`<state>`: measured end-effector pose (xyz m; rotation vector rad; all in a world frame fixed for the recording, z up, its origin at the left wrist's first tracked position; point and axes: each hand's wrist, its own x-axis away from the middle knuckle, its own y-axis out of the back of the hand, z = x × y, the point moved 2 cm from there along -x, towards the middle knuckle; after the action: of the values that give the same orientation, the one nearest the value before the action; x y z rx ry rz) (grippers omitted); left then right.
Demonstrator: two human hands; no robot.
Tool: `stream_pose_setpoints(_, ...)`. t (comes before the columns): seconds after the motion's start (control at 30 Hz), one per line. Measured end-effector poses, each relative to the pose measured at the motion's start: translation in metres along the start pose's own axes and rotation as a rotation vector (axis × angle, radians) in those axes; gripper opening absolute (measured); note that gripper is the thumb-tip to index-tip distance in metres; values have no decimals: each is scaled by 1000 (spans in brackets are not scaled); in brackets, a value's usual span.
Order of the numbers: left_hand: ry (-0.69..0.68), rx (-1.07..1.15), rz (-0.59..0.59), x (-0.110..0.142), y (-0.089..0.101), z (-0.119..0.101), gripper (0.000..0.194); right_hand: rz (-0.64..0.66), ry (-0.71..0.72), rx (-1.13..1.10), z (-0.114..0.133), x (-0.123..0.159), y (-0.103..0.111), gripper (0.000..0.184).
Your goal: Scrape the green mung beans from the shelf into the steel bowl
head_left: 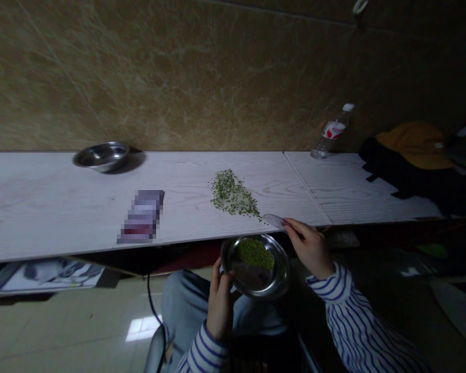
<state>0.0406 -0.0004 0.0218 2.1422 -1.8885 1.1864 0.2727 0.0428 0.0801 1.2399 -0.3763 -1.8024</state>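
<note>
"Dim room, glossy floor (101, 321) across the lower left. What's nearest?"

"At bottom centre, the left hand (221, 298) grips the left rim of a metal bowl (282, 272). It's mouth-up over the lap, probably to keep the green beans (256, 253) inside from spilling."

"And the right hand (312, 248)?"

"Right of centre, pinching a clear flat piece (274, 221) between thumb and fingers. It's held low, I'd guess so its edge can meet the tabletop."

"Touching the loose beans (233, 194)?"

"Can't tell; its tip is just beside their narrow end. They're spread mid-frame on the white table (62, 207), tapering towards the bowl, which sits just below the table's near edge."

"Left of them?"

"A flat thing (142, 217), too pixelated to identify."

"Further back?"

"Another bowl (108, 158) at left, its inside only partly visible. A bottle (332, 132) stands near the wall (178, 77), upper right. Beside it, a yellow cap (415, 145) rests on something dark (419, 184), lost in shadow."
</note>
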Motion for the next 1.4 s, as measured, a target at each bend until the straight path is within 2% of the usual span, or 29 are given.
stream_pose_setpoints(0.17,-19,-2,-22,0,2,1,54,8,-29,-20,-5,-4,-3,24)
stream_pose_setpoints(0.77,-20,16,-25,1,5,1,59,58,-22,-84,-1,-10,-9,23)
stream_pose_setpoints(0.97,-14,6,-37,2,5,2,59,16,-66,-81,-5,-7,-7,24)
stream_pose_setpoints(1.17,-18,12,-26,3,5,0,58,84,-66,-94,3,-11,-11,25)
stream_pose_setpoints(1.4,-19,20,-30,2,8,1,60,51,-70,-100,2,-11,-7,24)
